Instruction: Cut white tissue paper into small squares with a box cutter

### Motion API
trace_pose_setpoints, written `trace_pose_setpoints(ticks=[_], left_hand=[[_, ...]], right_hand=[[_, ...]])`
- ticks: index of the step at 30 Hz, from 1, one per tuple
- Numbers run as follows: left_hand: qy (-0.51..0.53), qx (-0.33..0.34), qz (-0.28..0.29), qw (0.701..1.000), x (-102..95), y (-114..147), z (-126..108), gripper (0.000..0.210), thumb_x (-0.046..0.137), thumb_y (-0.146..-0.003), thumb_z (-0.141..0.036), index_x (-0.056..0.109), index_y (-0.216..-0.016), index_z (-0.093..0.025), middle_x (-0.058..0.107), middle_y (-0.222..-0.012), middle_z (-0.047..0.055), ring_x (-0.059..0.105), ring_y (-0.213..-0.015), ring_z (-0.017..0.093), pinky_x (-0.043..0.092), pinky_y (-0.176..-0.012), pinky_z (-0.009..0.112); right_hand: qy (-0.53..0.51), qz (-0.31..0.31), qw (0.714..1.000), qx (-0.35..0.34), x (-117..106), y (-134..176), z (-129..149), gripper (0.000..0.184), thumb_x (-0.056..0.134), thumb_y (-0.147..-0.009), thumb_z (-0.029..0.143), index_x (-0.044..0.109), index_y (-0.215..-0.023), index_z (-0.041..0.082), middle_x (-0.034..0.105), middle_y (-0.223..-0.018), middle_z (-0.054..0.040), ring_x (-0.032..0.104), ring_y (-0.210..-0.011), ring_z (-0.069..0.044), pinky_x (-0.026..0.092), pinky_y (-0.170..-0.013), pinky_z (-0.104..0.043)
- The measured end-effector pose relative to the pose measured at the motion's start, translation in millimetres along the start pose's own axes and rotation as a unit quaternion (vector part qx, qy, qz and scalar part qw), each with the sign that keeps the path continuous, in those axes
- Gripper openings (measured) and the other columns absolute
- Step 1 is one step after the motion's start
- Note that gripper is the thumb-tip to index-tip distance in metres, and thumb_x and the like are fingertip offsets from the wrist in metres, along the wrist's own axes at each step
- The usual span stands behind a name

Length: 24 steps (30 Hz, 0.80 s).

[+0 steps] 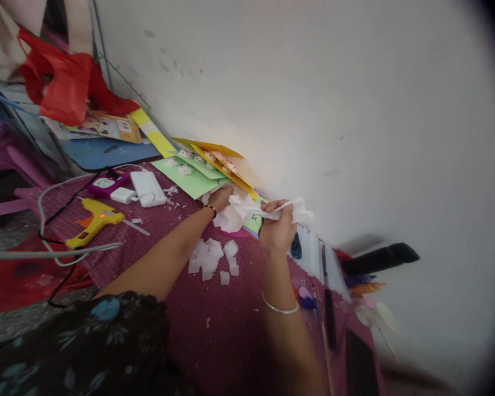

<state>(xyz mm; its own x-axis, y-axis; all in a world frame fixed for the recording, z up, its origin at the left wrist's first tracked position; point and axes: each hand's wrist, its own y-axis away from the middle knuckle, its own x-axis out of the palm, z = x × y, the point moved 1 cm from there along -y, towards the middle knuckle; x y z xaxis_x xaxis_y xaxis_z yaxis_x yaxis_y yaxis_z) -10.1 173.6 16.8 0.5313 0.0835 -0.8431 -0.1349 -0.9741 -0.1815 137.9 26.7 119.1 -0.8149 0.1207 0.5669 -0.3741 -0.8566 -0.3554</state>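
My right hand (277,226), with a thin bangle at its wrist, is closed around a crumpled strip of white tissue paper (302,212). My left hand (221,199) reaches in at the edge of the green card (185,177), beside a loose white tissue piece (231,219). Its fingers are mostly hidden by paper, so their grip does not show. Several small cut tissue squares (208,257) lie on the purple checked cloth in front of my hands. Behind my left hand, yellow-orange cards (218,157) and green cards bear pink-and-white flower tufts (185,170).
A yellow glue gun (93,221) with a glowing light lies left, near a white power bank (148,188), a purple socket block (107,184) and loose cables. A red plastic bag (72,82) sits at the back left. The wall (334,110) borders the table; brushes (329,313) lie right.
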Motion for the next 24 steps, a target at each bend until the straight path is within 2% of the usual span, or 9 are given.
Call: trace_pose_setpoints(ticks=[5,7,9,12,13,15,18,21,24], left_hand=[[-0.012,0.075,-0.032,0.997,-14.0,10,-15,0.040,0.065,-0.097,-0.033,0.059,-0.133,-0.016,0.062,-0.133,0.012,0.063,-0.117,0.025,0.055,-0.101,0.049],[-0.009,0.117,-0.043,0.992,-22.8,23,-25,0.045,0.060,-0.092,-0.011,0.057,-0.137,-0.014,0.062,-0.136,0.014,0.054,-0.130,0.028,0.039,-0.117,0.054],[0.004,0.143,-0.047,0.989,-30.4,47,-35,0.051,0.052,-0.087,-0.002,0.056,-0.137,-0.013,0.061,-0.138,0.015,0.050,-0.135,0.028,0.029,-0.122,0.052],[0.054,0.163,-0.026,0.985,-36.3,96,-55,0.030,0.045,-0.097,-0.019,0.061,-0.122,-0.014,0.067,-0.123,0.012,0.061,-0.114,0.021,0.048,-0.103,0.037],[0.142,0.168,-0.002,0.976,-36.9,114,-62,0.026,0.044,-0.099,-0.027,0.063,-0.112,-0.014,0.070,-0.109,0.010,0.065,-0.099,0.018,0.052,-0.089,0.032],[0.253,0.192,0.071,0.945,-36.5,150,-79,0.028,0.046,-0.099,-0.040,0.063,-0.098,-0.017,0.070,-0.089,0.005,0.063,-0.078,0.015,0.051,-0.071,0.028],[0.224,0.227,0.108,0.942,-34.0,188,-100,0.025,0.063,-0.088,-0.043,0.062,-0.089,-0.018,0.067,-0.079,0.001,0.058,-0.068,0.013,0.045,-0.064,0.026],[0.188,0.260,0.077,0.944,-30.4,201,-113,0.020,0.060,-0.087,-0.031,0.055,-0.072,-0.019,0.057,-0.066,-0.001,0.049,-0.061,0.011,0.038,-0.058,0.026],[0.303,0.210,0.051,0.928,-28.5,197,-116,0.021,0.052,-0.089,-0.024,0.050,-0.069,-0.020,0.050,-0.061,-0.003,0.045,-0.057,0.010,0.035,-0.053,0.025]], right_hand=[[-0.034,-0.057,0.980,0.185,-34,-6,21,0.014,0.053,-0.091,0.027,0.065,-0.095,0.020,0.077,-0.085,-0.0009,0.073,-0.083,-0.015,0.057,-0.092,-0.037],[-0.031,-0.079,0.971,0.222,-53,-5,20,0.014,0.055,-0.090,0.025,0.065,-0.098,0.021,0.078,-0.090,-0.0012,0.073,-0.087,-0.015,0.056,-0.097,-0.041],[-0.022,-0.076,0.968,0.237,-71,0,18,0.013,0.060,-0.086,0.026,0.065,-0.097,0.022,0.078,-0.091,-0.0008,0.073,-0.088,-0.016,0.055,-0.101,-0.043],[0.009,-0.045,0.966,0.256,-92,19,20,0.016,0.065,-0.083,0.029,0.067,-0.098,0.024,0.077,-0.095,-0.0012,0.073,-0.094,-0.019,0.056,-0.100,-0.043],[0.019,-0.037,0.963,0.266,-97,28,22,0.017,0.066,-0.083,0.030,0.067,-0.099,0.025,0.077,-0.097,-0.0019,0.073,-0.097,-0.019,0.057,-0.099,-0.043],[0.037,-0.027,0.956,0.289,-101,50,27,0.019,0.066,-0.083,0.031,0.069,-0.100,0.023,0.077,-0.098,-0.0042,0.073,-0.099,-0.021,0.058,-0.097,-0.042],[0.066,-0.004,0.946,0.318,-102,83,36,0.025,0.070,-0.079,0.035,0.070,-0.101,0.022,0.077,-0.093,-0.0056,0.072,-0.104,-0.025,0.060,-0.093,-0.042],[0.081,0.013,0.939,0.334,-106,105,44,0.027,0.075,-0.074,0.035,0.069,-0.098,0.023,0.075,-0.087,-0.0038,0.071,-0.098,-0.024,0.061,-0.087,-0.040],[0.079,0.020,0.936,0.342,-116,112,48,0.025,0.075,-0.072,0.031,0.066,-0.095,0.025,0.074,-0.085,-0.0013,0.070,-0.086,-0.021,0.061,-0.079,-0.038]])
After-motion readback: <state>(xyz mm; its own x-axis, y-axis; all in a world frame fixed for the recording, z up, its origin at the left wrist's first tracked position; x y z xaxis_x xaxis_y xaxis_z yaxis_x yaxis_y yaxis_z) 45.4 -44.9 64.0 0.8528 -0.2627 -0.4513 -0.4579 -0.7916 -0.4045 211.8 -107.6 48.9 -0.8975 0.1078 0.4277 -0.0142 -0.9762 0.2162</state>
